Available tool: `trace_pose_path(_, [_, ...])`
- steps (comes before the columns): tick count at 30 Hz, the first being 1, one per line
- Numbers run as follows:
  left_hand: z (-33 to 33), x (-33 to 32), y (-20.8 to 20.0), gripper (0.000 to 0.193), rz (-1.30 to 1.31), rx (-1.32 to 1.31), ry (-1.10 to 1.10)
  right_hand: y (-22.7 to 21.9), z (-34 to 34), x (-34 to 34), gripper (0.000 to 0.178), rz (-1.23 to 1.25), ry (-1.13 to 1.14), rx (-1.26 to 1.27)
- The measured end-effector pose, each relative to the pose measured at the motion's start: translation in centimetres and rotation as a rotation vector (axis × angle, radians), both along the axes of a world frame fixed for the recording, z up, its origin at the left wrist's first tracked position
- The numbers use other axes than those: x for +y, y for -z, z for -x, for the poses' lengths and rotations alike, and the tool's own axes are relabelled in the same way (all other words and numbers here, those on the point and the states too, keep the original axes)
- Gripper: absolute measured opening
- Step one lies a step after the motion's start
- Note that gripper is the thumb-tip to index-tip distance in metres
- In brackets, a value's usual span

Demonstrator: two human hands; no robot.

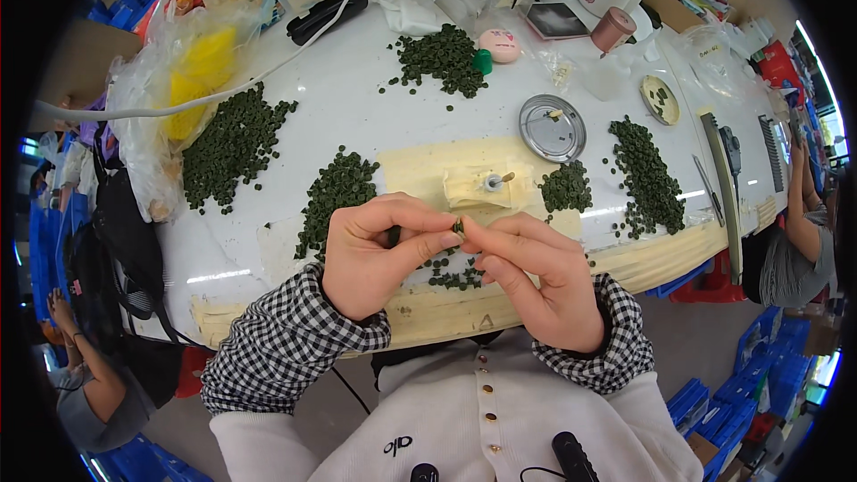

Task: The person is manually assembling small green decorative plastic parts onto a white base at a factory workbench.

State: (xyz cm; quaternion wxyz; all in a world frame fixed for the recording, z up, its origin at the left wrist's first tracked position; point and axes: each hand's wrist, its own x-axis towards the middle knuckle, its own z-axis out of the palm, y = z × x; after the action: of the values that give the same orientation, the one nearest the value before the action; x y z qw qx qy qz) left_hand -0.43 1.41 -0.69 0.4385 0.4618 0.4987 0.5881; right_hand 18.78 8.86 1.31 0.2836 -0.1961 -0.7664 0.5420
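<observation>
Above the near edge of the table, my left hand (370, 250) pinches a small dark green piece (458, 226) between thumb and forefinger. Another dark green bit (394, 236) shows behind its curled fingers. My right hand (549, 281) meets the left at the same piece, its forefinger tip against it and its other fingers bent inward. Beneath the fingertips lie several loose green pieces (455, 277), partly covered by the hands. Just beyond stands a small block wrapped in cream tape (464, 189) with a metal post (493, 182) on top.
Green piles lie at far left (234, 147), left (337, 192), back (442, 61) and right (647, 178). A round metal lid (527, 134) sits beyond the block. A white cable (268, 71) crosses the back left. Tweezers (708, 187) and a long metal ruler (721, 183) lie right.
</observation>
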Motion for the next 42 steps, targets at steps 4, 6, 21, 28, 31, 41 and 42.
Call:
trace_pose_path(4, [0.1,-0.1,0.2,0.017,0.010,-0.048,0.028,0.2,0.0,0.2,0.037,-0.017,-0.037,0.016])
trace_pose_path(6, [0.0,0.0,0.3,0.016,0.022,-0.071,0.042,0.3,-0.2,0.4,0.038,-0.029,-0.049,0.013])
trace_pose_path(21, [0.0,-0.1,0.6,0.017,0.052,-0.075,0.056,0.9,-0.4,0.9,0.041,-0.242,-0.056,0.008])
trace_pose_path(28, [-0.1,0.1,0.4,0.017,0.015,-0.019,0.060,0.7,-0.7,1.0,0.039,-0.223,-0.046,0.012])
trace_pose_path(31, [0.1,0.1,-0.3,0.016,0.091,0.071,0.087,-0.3,-1.3,1.3,0.033,-0.280,0.062,-0.063])
trace_pose_path(41, [0.2,0.3,-0.9,0.017,0.146,0.605,0.246,-0.4,-4.8,2.6,0.013,-0.662,0.219,-0.438])
trace_pose_path(42, [0.1,0.2,-0.8,0.017,0.133,0.628,0.247,-0.3,-4.6,2.5,0.013,-0.662,0.208,-0.465])
